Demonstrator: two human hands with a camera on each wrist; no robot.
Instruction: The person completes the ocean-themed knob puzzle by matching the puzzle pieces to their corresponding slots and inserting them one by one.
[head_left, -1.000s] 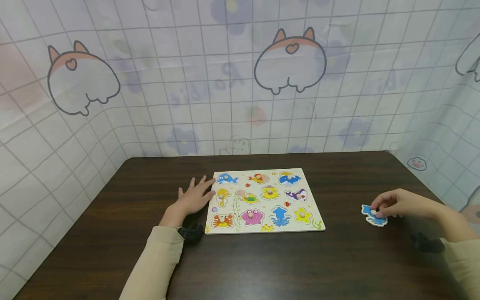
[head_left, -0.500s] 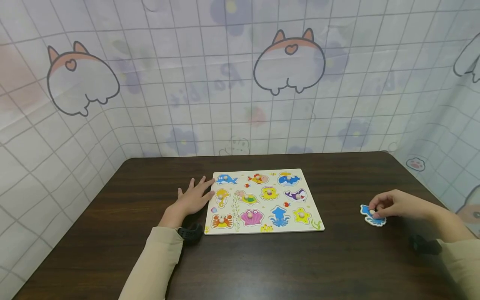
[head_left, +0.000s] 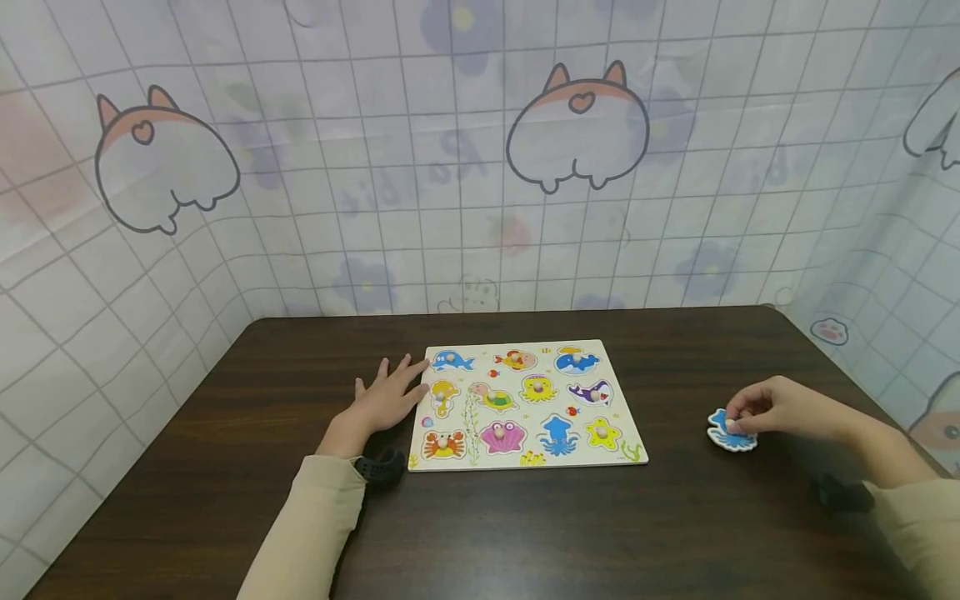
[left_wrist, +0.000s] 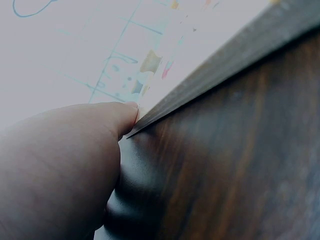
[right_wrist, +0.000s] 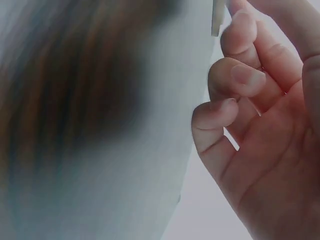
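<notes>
In the head view my left hand [head_left: 381, 412] has its fingers spread, with the fingertips right at the left edge of a white sea-animal puzzle board [head_left: 588, 460]. The left wrist view shows the thumb [left_wrist: 125, 117] against the board's side [left_wrist: 200, 85]. Off to the right, my right hand [head_left: 783, 408] pinches a blue squid puzzle piece [head_left: 731, 441] by its small knob. Its other fingers curl inward in the right wrist view, where only a sliver of the piece [right_wrist: 217, 20] shows at the top.
Knobbed pieces sit across the board, among them a crab [head_left: 445, 444], a pink shell [head_left: 502, 437] and a yellow starfish [head_left: 602, 433]. A blue squid picture [head_left: 558, 435] in the front row shows no knob. Patterned cloth [head_left: 450, 233] stands behind the dark table [head_left: 510, 533].
The right hand has moved a little to the left, carrying the squid piece with it, mostly in the last half second. The left hand and the board stay in place.
</notes>
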